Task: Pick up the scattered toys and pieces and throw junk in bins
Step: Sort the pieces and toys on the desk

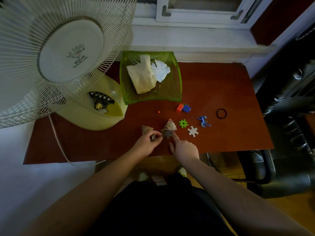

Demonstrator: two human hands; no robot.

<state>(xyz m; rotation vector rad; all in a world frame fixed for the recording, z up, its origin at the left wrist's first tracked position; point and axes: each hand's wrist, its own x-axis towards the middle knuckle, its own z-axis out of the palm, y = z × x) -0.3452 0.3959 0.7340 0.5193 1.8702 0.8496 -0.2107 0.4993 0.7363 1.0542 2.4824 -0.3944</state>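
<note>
Crinkled plastic, the wrapper [168, 128] lay just in front of the green bin [177, 79], touching both hands. The right hand [185, 148] pressed one outstretched fingertip on its near corner, the other fingers loosely curled; the left hand [148, 142] pinched something small and dark at its edge. It looked light, limp and slippery, best pinched at a corner.

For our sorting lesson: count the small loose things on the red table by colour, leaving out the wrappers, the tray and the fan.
Blue: 2, toy frog and blue piece
Green: 1, green piece
White: 1, puzzle piece
Orange-red: 2, block and bead
Black: 1, hair band
Total: 7
</note>
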